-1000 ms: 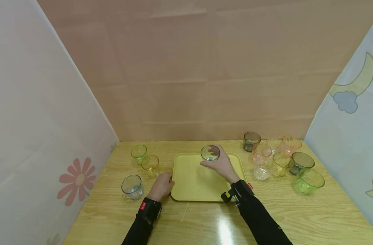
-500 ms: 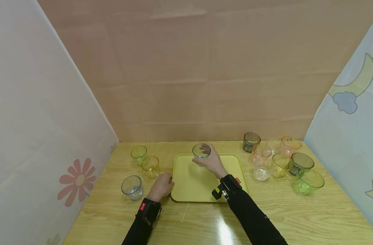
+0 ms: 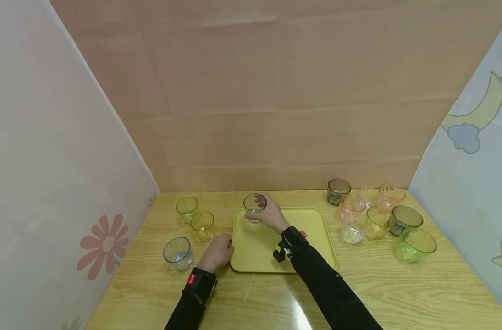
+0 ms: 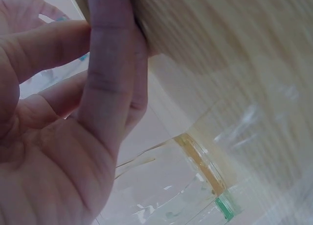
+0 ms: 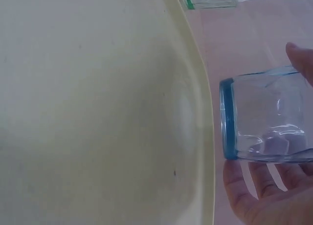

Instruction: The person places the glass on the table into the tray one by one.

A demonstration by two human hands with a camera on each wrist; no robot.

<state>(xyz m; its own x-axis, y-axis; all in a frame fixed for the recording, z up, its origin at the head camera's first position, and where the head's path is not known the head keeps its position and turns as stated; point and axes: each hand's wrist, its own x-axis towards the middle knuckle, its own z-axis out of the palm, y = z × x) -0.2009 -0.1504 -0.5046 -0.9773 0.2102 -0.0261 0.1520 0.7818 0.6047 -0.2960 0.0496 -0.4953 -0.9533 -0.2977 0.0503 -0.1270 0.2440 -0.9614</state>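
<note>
A clear glass with a bluish tint [image 3: 252, 208] stands upright in the grip of my right hand [image 3: 271, 216], over the far left part of the yellow tray [image 3: 275, 256]. In the right wrist view, thumb and fingers lie on opposite sides of this glass [image 5: 266, 117], whose base appears above the tray, apart from it. My left hand [image 3: 216, 253] holds the tray's left edge, thumb against curled fingers in the left wrist view; the hand [image 4: 63, 137] hides most of the pinched rim there.
Left of the tray stand a green glass [image 3: 187, 208], a yellow glass [image 3: 202, 224] and a clear bluish glass [image 3: 178, 254]. Several glasses crowd the right side, among them a dark grey one [image 3: 338, 192] and a larger green one [image 3: 416, 247]. A paper-covered wall [image 3: 251, 137] closes the back.
My right hand has carried the glass leftward across the tray, from its middle to the far left part. The left hand and the tray have stayed in place.
</note>
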